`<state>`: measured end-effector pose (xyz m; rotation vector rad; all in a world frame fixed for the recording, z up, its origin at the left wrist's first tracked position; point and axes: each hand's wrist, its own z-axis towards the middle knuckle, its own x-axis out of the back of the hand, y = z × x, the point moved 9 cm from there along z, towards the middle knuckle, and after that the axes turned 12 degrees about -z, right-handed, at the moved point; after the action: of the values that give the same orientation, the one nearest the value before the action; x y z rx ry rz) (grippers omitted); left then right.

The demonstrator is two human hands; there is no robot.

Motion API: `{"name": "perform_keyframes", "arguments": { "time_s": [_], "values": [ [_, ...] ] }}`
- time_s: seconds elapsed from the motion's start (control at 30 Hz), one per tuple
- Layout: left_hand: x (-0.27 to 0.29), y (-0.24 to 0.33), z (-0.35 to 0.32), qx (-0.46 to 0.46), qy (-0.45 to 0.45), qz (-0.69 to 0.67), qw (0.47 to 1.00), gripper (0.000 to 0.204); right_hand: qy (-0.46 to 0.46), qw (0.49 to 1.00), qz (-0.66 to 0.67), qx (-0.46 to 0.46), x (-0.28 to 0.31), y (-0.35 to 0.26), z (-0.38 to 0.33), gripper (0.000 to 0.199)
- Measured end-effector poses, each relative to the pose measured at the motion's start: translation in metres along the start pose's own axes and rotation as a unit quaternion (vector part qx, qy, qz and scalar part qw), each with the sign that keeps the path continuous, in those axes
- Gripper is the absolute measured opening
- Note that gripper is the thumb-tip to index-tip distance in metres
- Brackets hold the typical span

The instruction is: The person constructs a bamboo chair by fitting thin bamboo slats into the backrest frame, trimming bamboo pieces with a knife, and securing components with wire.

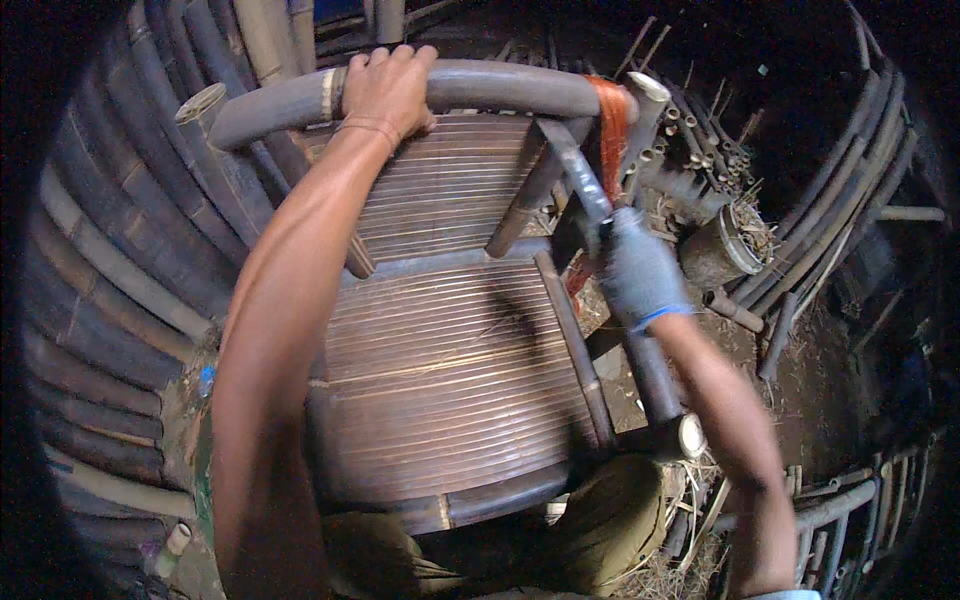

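Observation:
A dark bamboo chair (450,375) with a slatted seat and backrest stands before me. My left hand (385,95) is closed over its thick bamboo top rail (500,85), fingers wrapped on the far side. An orange strap (613,135) binds the rail's right end and hangs down beside the post. My right hand (640,265), in a grey-blue glove, is closed around the handle of a knife (577,170) with a flat metal blade. The blade points up and left, near the strap and the backrest's right side. Motion blurs this hand; the knife's handle is mostly hidden.
Bamboo poles (110,230) line the left side. At right stand a bucket (722,248) of shavings, a pile of cut bamboo pieces (705,140) and long curved-looking poles (830,190). Bamboo scraps (770,335) lie on the dirt floor. My knees (610,520) are close to the seat's front edge.

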<state>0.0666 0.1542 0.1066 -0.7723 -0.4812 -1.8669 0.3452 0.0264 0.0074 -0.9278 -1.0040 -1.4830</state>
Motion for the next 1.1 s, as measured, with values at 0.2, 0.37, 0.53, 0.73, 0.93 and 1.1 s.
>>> {"name": "perform_keyframes", "arguments": {
  "time_s": [0.2,0.37,0.53,0.73,0.93,1.1],
  "values": [
    [0.003,0.004,0.002,-0.01,-0.018,0.003,1.0,0.08,0.001,0.998,-0.017,0.063,0.038,0.004,0.0,0.025],
    [-0.001,-0.012,0.001,-0.046,-0.066,0.005,0.997,0.092,-0.13,0.982,-0.069,0.115,0.132,0.037,-0.07,0.034],
    [-0.021,-0.02,0.012,-0.057,-0.144,-0.007,0.988,0.087,-0.246,0.951,0.188,-0.012,0.074,0.049,-0.158,0.058],
    [-0.026,-0.031,0.01,-0.045,-0.135,0.01,0.99,0.083,-0.201,0.976,0.085,0.009,-0.074,0.0,-0.139,0.046],
    [-0.01,-0.013,0.006,-0.055,-0.091,0.011,0.994,0.086,-0.1,0.992,-0.077,0.013,-0.141,-0.014,-0.071,0.028],
    [0.016,0.005,-0.027,-0.142,0.063,0.016,0.988,0.066,-0.093,0.996,-0.007,0.005,-0.13,-0.015,-0.052,0.029]
  ]
}}
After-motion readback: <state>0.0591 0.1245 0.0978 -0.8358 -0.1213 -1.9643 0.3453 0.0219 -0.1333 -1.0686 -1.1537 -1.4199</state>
